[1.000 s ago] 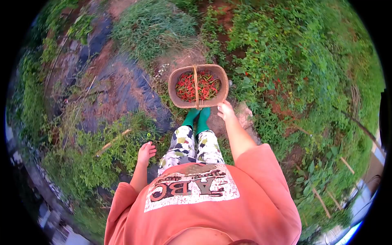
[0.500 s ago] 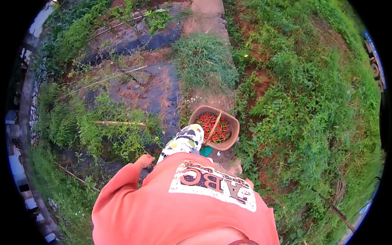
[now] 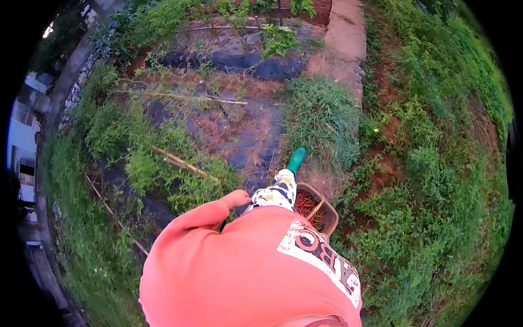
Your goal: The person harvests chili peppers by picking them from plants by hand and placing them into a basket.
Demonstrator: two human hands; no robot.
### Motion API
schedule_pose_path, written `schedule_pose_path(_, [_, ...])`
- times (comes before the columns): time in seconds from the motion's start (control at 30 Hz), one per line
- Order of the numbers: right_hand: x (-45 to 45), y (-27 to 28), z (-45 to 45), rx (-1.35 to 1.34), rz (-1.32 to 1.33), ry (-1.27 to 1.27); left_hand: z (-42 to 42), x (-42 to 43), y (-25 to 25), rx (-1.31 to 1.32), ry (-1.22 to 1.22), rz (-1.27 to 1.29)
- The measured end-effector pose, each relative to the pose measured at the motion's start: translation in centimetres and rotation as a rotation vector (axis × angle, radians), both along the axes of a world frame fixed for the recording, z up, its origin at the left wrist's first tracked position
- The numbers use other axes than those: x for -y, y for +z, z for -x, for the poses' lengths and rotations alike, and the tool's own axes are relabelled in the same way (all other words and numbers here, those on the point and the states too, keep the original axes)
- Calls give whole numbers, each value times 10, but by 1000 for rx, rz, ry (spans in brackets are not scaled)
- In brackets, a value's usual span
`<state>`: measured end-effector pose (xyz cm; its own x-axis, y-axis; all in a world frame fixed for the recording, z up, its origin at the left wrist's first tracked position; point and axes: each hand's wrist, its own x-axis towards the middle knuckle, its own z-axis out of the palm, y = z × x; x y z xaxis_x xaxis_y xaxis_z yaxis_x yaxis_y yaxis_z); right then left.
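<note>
My left hand (image 3: 236,198) hangs at my side by my patterned trouser leg (image 3: 279,191). It is small in view, its fingers are not clear, and I see nothing held in it. A woven basket (image 3: 330,215) with red and some green chili peppers (image 3: 306,204) is at my right side, partly covered by my leg and orange shirt (image 3: 234,256). My right hand is hidden behind the shirt, so what it touches does not show. One green boot (image 3: 296,159) is stretched forward over the path.
A narrow concrete path (image 3: 344,49) runs ahead, with a grass clump (image 3: 321,120) on it. Dense green plants (image 3: 436,191) grow on the right. To the left lie black plastic sheeting (image 3: 261,131), a bamboo pole (image 3: 185,163) and a long stick (image 3: 185,98).
My leg has swung forward, bringing the green boot out ahead. The basket now sits closer to my body and more covered. The view has shifted, with path and grass farther right.
</note>
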<state>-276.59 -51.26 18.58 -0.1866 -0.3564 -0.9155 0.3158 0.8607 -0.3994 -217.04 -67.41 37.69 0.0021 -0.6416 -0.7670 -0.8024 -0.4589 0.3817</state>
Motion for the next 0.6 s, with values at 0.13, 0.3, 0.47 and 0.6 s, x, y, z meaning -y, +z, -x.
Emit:
schedule_pose_path(0.13, [220, 199, -116, -21, 229, 61, -11, 112, -71, 100, -307, -121])
schedule_pose_path(0.3, [516, 372, -288, -149, 835, 786, 29, 290, -32, 237, -598, -146])
schedule_pose_path(0.47, [641, 474, -489, 803, 1309, 1300, 110, 398, -31, 78, -757, 82])
schedule_pose_path(0.6, [636, 447, -547, 963, 876, 2070, 134, 436, -11, -85, -552, 444])
